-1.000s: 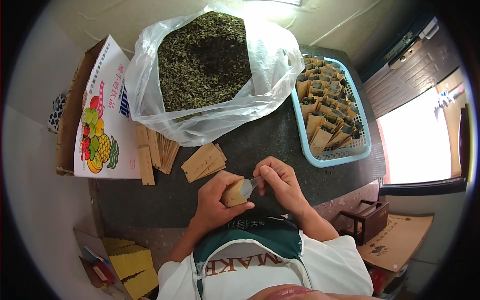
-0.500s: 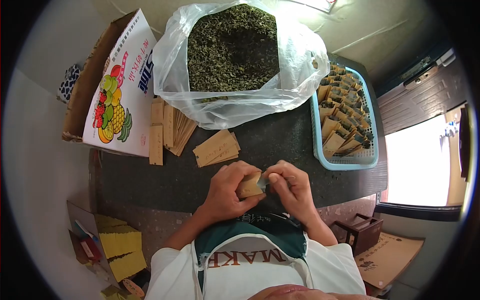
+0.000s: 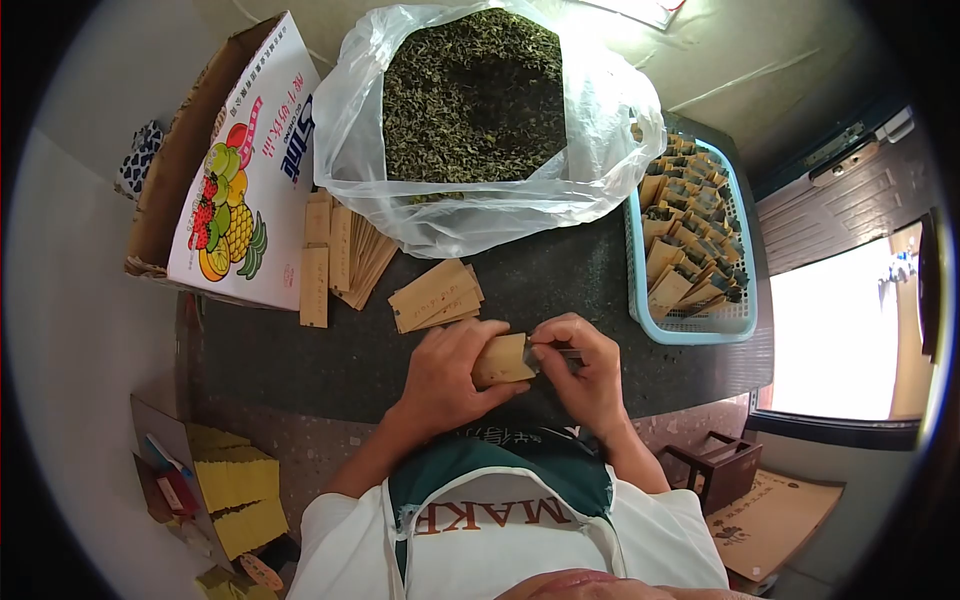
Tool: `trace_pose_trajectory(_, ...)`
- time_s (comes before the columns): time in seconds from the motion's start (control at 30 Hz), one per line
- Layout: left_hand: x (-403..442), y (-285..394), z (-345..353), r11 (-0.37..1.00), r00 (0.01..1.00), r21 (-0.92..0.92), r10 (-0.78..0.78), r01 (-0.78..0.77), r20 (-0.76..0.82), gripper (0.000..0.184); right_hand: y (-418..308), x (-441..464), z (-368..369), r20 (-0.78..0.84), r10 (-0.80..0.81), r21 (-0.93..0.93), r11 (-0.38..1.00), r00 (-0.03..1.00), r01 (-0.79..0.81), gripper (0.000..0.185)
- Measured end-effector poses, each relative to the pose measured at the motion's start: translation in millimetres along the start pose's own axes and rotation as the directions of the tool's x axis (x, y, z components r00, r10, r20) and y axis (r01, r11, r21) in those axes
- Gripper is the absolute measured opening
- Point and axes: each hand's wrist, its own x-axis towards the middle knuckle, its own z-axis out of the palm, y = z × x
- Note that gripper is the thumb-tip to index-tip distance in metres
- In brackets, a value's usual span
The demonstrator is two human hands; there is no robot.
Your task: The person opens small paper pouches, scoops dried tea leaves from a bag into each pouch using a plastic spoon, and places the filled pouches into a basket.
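Observation:
My left hand (image 3: 447,372) is closed around a small brown paper packet (image 3: 503,361), thumb below and fingers above, just over the table's near side. A greyish piece (image 3: 531,357) shows at the packet's right-hand mouth. My right hand (image 3: 583,372) is closed there, thumb and fingers pinched together. A thin grey, shiny sliver shows by its fingers; what it belongs to I cannot make out. Beyond my left hand lies a small stack of flat brown packets (image 3: 436,296). Further left are more flat packets (image 3: 366,268), fanned out.
A clear plastic bag (image 3: 606,130) of dried leaves (image 3: 440,90) stands at the back. Right of it, a light-blue basket (image 3: 690,333) holds many upright packets with dark grey tops. A white fruit-print carton (image 3: 260,200) stands left. Below are yellow papers (image 3: 240,500) and a brown wooden holder (image 3: 722,472).
Both hands have moved slightly up, away from my body, with the packet. My right fingers are now closer against the packet's mouth. The view has shifted a little.

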Motion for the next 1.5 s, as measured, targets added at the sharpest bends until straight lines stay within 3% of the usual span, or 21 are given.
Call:
trace_pose_trajectory(0.03, -1, 0, 1, 1.0, 1.0, 0.002, 0.0, 0.0, 0.001, 0.056, 0, 1, 1, -0.02, -0.094, -0.075, 0.993, 0.995, 0.092, 0.018)
trace_pose_trajectory(0.13, -3, 0, 3, 0.999, 0.996, 0.017, -0.047, 0.046, 0.07, 0.056, -1, 2, 6, -0.057, -0.077, -0.07, 0.995, 0.995, 0.073, 0.02)
trace_pose_trajectory(0.2, -1, -1, 5, 1.0, 1.0, 0.02, 0.022, -0.021, -0.018, 0.055, 0, 3, 4, -0.055, -0.068, -0.058, 0.996, 0.996, 0.065, 0.019)
trace_pose_trajectory(0.33, 4, 2, 5, 0.999, 0.998, -0.013, 0.053, -0.053, -0.022, 0.054, 0, 3, -2, -0.033, 0.033, 0.011, 0.999, 0.999, -0.033, 0.017)
trace_pose_trajectory(0.47, 9, 5, 5, 0.995, 0.997, -0.073, 0.064, -0.067, -0.046, 0.053, -4, 3, -7, -0.086, -0.035, -0.087, 0.996, 0.996, 0.028, 0.013)
trace_pose_trajectory(0.53, 10, 6, 5, 0.995, 0.997, -0.077, 0.06, -0.064, -0.051, 0.053, -4, 0, -11, -0.082, 0.078, 0.145, 0.987, 0.994, -0.065, 0.007)
trace_pose_trajectory(0.57, 10, 7, 5, 0.994, 0.996, -0.09, 0.061, -0.066, -0.057, 0.053, -11, -4, -12, -0.081, 0.233, 0.28, 0.938, 0.969, -0.202, 0.005)
trace_pose_trajectory(0.67, 11, 10, 5, 0.992, 0.995, -0.099, 0.076, -0.082, -0.066, 0.053, -14, -1, -18, -0.041, 0.315, 0.422, 0.866, 0.948, -0.269, 0.008)
trace_pose_trajectory(0.93, 11, 12, 1, 0.971, 0.978, -0.143, 0.179, -0.194, -0.109, 0.052, -14, -3, -18, 0.032, 0.365, 0.542, 0.776, 0.931, -0.322, 0.013)
trace_pose_trajectory(1.03, 12, 11, 0, 0.941, 0.98, -0.285, 0.153, -0.183, -0.125, 0.051, -19, -4, -24, 0.083, 0.36, 0.614, 0.716, 0.929, -0.332, 0.015)
trace_pose_trajectory(1.1, 14, 14, -3, 0.916, 0.983, -0.367, 0.125, -0.165, -0.131, 0.051, -22, -4, -32, 0.154, 0.254, 0.587, 0.754, 0.955, -0.295, 0.02)
trace_pose_trajectory(1.17, 24, 17, -13, 0.93, 0.972, -0.297, 0.18, -0.219, -0.153, 0.05, -35, 4, -38, 0.17, 0.199, 0.563, 0.784, 0.965, -0.261, 0.022)
trace_pose_trajectory(1.23, 36, 23, -27, 0.936, 0.958, -0.228, 0.235, -0.269, -0.164, 0.05, -55, 15, -47, 0.202, 0.058, 0.336, 0.933, 0.978, -0.125, 0.022)
trace_pose_trajectory(1.33, 63, 35, -51, 0.924, 0.915, -0.055, 0.364, -0.378, -0.177, 0.05, -90, 37, -60, 0.233, -0.019, 0.132, 0.991, 0.972, -0.012, 0.015)
trace_pose_trajectory(1.37, 73, 37, -57, 0.921, 0.911, -0.053, 0.37, -0.385, -0.182, 0.05, -97, 50, -63, 0.208, -0.119, -0.024, 0.992, 0.971, 0.127, 0.01)
trace_pose_trajectory(1.43, 95, 35, -66, 0.886, 0.844, 0.063, 0.458, -0.459, -0.28, 0.046, -108, 73, -66, 0.158, -0.153, -0.114, 0.979, 0.976, 0.172, 0.01)
trace_pose_trajectory(1.5, 120, 22, -67, 0.878, 0.838, -0.032, 0.444, -0.478, -0.317, 0.044, -111, 99, -70, 0.145, -0.132, -0.132, 0.98, 0.981, 0.151, 0.015)
